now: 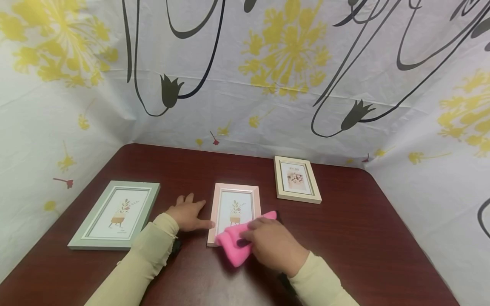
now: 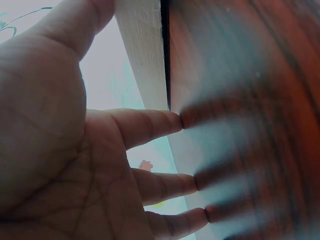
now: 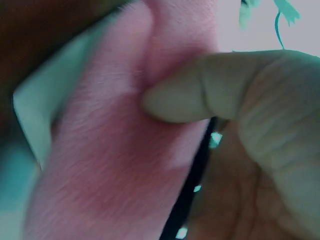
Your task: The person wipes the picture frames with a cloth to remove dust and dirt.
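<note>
A pink picture frame with a plant print lies flat in the middle of the table. My right hand grips a folded pink cloth over the frame's near right corner. The right wrist view shows the thumb pressed into the fuzzy cloth, which has a dark edge. To the left of the frame, my left hand rests with its fingers spread, fingertips on the tabletop. Its thumb touches the frame's left edge. In the left wrist view, the left hand's palm faces the camera beside the frame's side.
A larger green picture frame lies at the left, close to the left forearm. Further back on the right lies a cream picture frame. The dark red wooden table is surrounded by white patterned sheeting.
</note>
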Action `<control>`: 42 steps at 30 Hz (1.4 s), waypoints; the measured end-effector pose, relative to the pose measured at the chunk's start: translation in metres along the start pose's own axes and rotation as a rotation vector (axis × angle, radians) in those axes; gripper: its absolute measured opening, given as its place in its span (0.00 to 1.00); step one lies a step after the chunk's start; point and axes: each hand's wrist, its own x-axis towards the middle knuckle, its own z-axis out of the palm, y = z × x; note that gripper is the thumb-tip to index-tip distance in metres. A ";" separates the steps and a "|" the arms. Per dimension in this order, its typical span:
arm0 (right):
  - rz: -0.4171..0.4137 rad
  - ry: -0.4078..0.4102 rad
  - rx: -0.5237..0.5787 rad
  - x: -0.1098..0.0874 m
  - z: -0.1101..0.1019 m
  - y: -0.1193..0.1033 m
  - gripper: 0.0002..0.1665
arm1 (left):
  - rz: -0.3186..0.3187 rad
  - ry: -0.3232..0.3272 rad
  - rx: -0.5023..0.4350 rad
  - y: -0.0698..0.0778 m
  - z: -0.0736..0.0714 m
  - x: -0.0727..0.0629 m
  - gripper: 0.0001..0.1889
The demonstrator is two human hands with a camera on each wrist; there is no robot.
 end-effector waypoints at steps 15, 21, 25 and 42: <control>-0.142 0.017 -0.084 0.010 0.018 -0.023 0.25 | 0.000 0.009 0.023 -0.003 0.000 -0.002 0.48; -0.104 0.031 -0.073 0.008 0.017 -0.015 0.23 | 0.000 0.010 0.013 -0.003 0.001 0.000 0.48; -0.019 0.060 -0.045 0.003 0.012 -0.001 0.17 | 0.003 0.006 0.006 -0.001 0.001 0.000 0.48; 0.417 -0.020 -0.022 -0.012 0.010 0.077 0.13 | -0.014 0.009 0.000 0.001 0.001 -0.001 0.47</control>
